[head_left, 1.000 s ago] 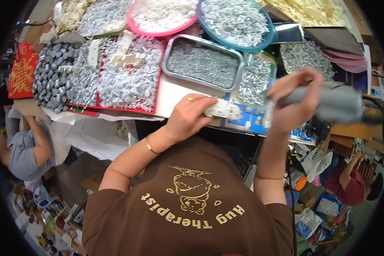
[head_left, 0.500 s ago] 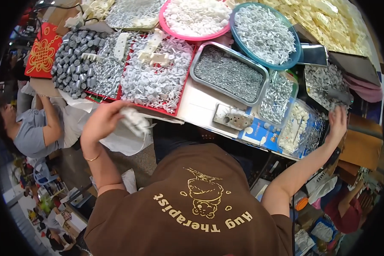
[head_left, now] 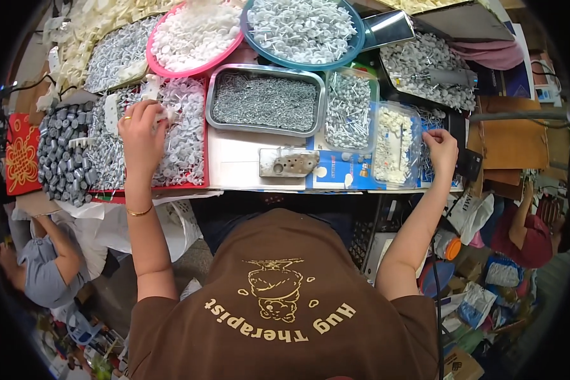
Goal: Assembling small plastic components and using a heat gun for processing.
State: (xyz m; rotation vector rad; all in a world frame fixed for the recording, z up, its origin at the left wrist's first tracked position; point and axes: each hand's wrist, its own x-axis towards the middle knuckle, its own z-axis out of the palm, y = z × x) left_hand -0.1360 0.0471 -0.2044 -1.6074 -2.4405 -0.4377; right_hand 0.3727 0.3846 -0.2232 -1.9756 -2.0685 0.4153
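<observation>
While hands work apart, metal tray [head_left: 266,101] sits between.

The table [head_left: 234,161] carries a steel tray [head_left: 266,100], 2 basins and a perforated metal block [head_left: 287,163].

Left hand [head_left: 142,130] rests on a red tray [head_left: 204,152] heaped with small white-capped parts [head_left: 183,136], fingers [head_left: 164,114] curled into the heap. Just right of them: steel tray of dark nails [head_left: 264,100], then a grey perforated metal block [head_left: 287,162] on the desk [head_left: 234,166]. Right hand [head_left: 441,147] reaches just right of a clear plastic box [head_left: 396,147], fingers [head_left: 428,140] spread.
</observation>
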